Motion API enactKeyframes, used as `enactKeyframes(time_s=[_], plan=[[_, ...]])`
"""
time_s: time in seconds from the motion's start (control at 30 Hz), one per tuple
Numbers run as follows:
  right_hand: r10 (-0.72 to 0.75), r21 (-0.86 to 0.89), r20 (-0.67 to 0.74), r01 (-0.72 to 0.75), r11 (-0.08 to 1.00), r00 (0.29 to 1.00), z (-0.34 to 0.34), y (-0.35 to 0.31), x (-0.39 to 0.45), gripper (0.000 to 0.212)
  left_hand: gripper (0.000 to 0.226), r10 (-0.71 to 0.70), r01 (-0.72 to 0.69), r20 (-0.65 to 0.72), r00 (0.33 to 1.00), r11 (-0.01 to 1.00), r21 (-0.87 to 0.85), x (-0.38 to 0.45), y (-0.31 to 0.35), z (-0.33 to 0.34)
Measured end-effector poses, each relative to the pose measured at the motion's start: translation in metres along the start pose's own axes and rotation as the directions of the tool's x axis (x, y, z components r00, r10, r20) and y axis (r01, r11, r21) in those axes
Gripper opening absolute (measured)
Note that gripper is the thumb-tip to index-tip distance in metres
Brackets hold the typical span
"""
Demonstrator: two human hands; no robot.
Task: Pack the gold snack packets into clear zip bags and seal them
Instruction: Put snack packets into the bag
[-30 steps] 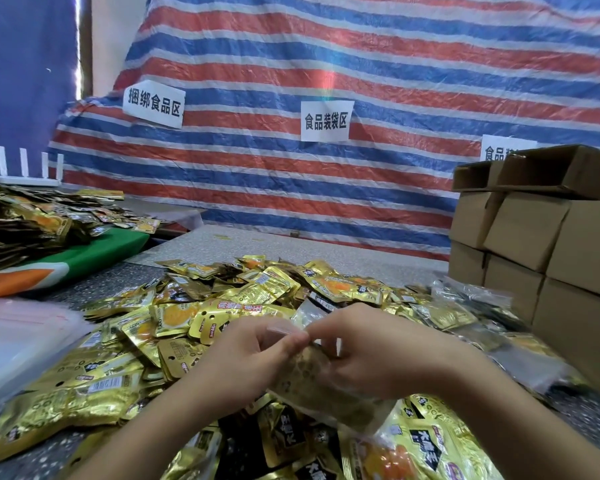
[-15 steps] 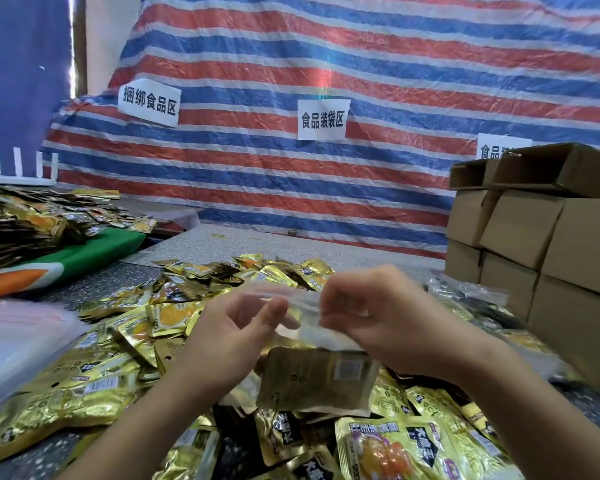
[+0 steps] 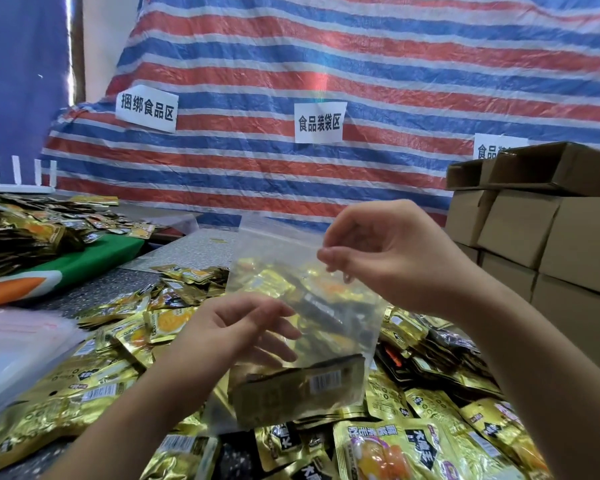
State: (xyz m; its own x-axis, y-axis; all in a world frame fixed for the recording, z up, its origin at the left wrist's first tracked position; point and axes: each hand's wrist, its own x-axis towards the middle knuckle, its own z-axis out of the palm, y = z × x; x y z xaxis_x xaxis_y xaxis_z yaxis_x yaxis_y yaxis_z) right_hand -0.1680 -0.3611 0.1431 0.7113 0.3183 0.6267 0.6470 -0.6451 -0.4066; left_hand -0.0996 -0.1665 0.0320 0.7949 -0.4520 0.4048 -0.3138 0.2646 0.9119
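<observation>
R hand (image 3: pixel 388 258) pinches the top right corner of a clear zip bag (image 3: pixel 291 271), its grip closed on the zip strip, bag hanging upright over the bench (image 3: pixel 184 247). A gold snack packet (image 3: pixel 298 386) w/ a barcode sits at the bottom inside the bag. L hand (image 3: pixel 236 327) is at the bag's left side, lower down, fingers spread, grip open; looks to be touching the plastic but can't tell for sure. Under both hands a big heap of loose gold snack packets (image 3: pixel 108 393) covers the bench. Stack of empty zip bags (image 3: pixel 18 344) at far left, cardboard boxes (image 3: pixel 548 230) stacked at right, striped tarp (image 3: pixel 361 64) w/ paper signs behind
</observation>
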Motion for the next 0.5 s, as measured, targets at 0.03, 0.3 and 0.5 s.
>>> enactKeyframes(time_s=[0.03, 0.3, 0.5], plan=[[0.002, -0.007, 0.000, -0.002, 1.000, 1.000, 0.000, 0.000, 0.003, 0.005, 0.028, -0.015, 0.015, 0.003, 1.000, 1.000, -0.027, 0.000, 0.001, -0.001], [0.184, -0.237, 0.206, -0.133, 0.962, 0.961, 0.031, 0.031, 0.012, 0.006, 0.040, -0.102, 0.105, -0.161, 0.982, 0.994, 0.014, 0.008, -0.007, -0.003], [0.179, -0.010, 0.157, -0.180, 0.984, 0.971, 0.032, 0.041, 0.014, 0.012, 0.042, -0.156, 0.158, -0.237, 0.959, 0.987, -0.012, 0.012, -0.012, -0.009]])
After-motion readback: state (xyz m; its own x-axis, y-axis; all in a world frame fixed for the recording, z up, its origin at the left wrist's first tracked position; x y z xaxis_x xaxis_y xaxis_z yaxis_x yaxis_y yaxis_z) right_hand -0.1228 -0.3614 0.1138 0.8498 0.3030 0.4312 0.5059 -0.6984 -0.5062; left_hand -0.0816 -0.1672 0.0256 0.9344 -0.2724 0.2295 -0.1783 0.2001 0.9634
